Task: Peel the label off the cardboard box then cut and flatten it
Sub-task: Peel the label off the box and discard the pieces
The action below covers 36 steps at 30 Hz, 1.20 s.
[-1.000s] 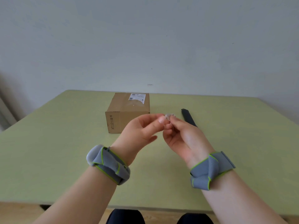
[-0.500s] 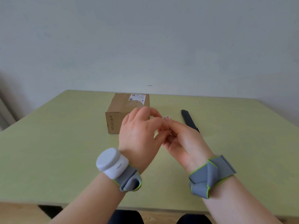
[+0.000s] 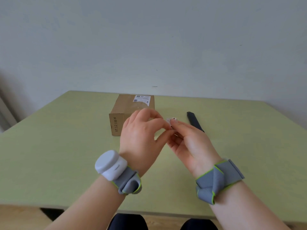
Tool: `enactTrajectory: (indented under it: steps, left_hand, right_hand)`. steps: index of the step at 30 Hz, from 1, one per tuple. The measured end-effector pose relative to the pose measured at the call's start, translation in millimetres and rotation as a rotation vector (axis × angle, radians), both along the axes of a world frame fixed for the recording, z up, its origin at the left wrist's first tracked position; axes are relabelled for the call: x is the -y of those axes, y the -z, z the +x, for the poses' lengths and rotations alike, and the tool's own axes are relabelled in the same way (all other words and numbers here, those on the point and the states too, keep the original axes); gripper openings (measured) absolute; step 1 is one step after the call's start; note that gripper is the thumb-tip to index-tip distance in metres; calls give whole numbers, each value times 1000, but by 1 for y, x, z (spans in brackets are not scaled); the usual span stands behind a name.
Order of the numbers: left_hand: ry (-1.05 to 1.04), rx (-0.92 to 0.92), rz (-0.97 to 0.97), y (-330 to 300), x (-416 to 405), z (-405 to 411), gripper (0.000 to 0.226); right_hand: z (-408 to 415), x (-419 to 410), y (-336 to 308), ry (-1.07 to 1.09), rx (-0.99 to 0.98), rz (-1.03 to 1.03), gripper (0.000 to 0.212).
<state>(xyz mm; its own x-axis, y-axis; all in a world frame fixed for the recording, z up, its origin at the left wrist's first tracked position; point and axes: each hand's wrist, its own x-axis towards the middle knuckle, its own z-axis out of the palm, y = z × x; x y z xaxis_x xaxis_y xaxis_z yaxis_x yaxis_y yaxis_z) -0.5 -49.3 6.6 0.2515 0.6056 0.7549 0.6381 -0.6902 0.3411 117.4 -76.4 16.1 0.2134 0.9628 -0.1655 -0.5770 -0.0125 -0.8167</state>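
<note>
- The cardboard box (image 3: 131, 112) is brown and closed, standing flat on my table (image 3: 58, 146) close to the far edge, about midway along it. Its near side face carries printed black lettering running vertically.
- A white label (image 3: 141, 98) with small print and codes is stuck on the box top, at its far right corner.
- The black cutter (image 3: 194, 121) lies flat on the table to the right of the box, apart from it, its long axis pointing toward the far edge.
</note>
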Motion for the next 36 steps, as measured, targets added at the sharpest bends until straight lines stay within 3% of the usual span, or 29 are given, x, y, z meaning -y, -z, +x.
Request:
enactTrajectory:
  steps: [2, 6, 9, 12, 16, 19, 27, 29, 32, 36]
  left_hand:
    - [-15, 61, -28, -2, 1, 0, 20]
    - [-43, 340, -401, -11, -1, 3, 14]
    - [63, 553, -682, -12, -3, 1, 9]
    - [173, 654, -840, -11, 0, -2, 10]
    - [209, 619, -772, -14, 1, -5, 3]
    - [163, 609, -717, -14, 1, -3, 8]
    - [307, 649, -984, -21, 3, -8, 9]
    - [369, 667, -1051, -23, 2, -10, 3]
    - [475, 670, -1130, -24, 4, -12, 12]
    - [372, 595, -1032, -23, 9, -3, 18]
  right_hand:
    - [0, 1, 0, -22, 36, -4, 13]
    - [-2, 4, 0, -39, 159, 26, 15]
    - [-3, 4, 2, 26, 376, 83, 13]
    - [-3, 5, 3, 27, 417, 101, 14]
    - [-1, 7, 3, -62, 320, 95, 7]
    - [1, 7, 3, -51, 361, 83, 8]
    - [7, 5, 1, -60, 351, 83, 19]
    - [7, 3, 1, -54, 307, 89, 14]
    - [11, -1, 5, 42, 239, 66, 5]
    - [13, -2, 12, 191, 557, 112, 2]
